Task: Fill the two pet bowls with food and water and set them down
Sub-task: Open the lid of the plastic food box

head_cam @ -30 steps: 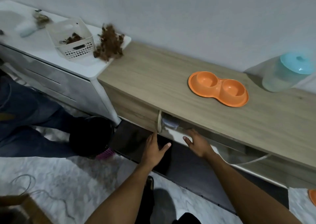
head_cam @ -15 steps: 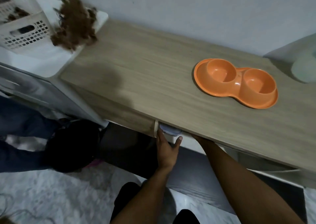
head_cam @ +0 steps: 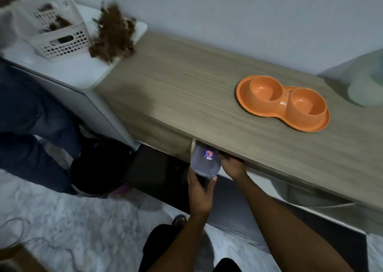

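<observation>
Gripping container [head_cam: 204,161] under countertop [head_cam: 207,97] edge | left hand [head_cam: 200,190] below | right hand [head_cam: 233,166] beside

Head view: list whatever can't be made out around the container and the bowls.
All in the head view:
- clear container: contents unreadable through the cloudy lid, label too small, far end under the wooden top.
- right hand: fingertips hidden under that top, grip unclear.
- pale jug: cut off by the right edge, blurred; fill level unknown.

Both arms reach forward; left hand [head_cam: 200,190] and right hand [head_cam: 233,166] grip, fingers curled.
</observation>
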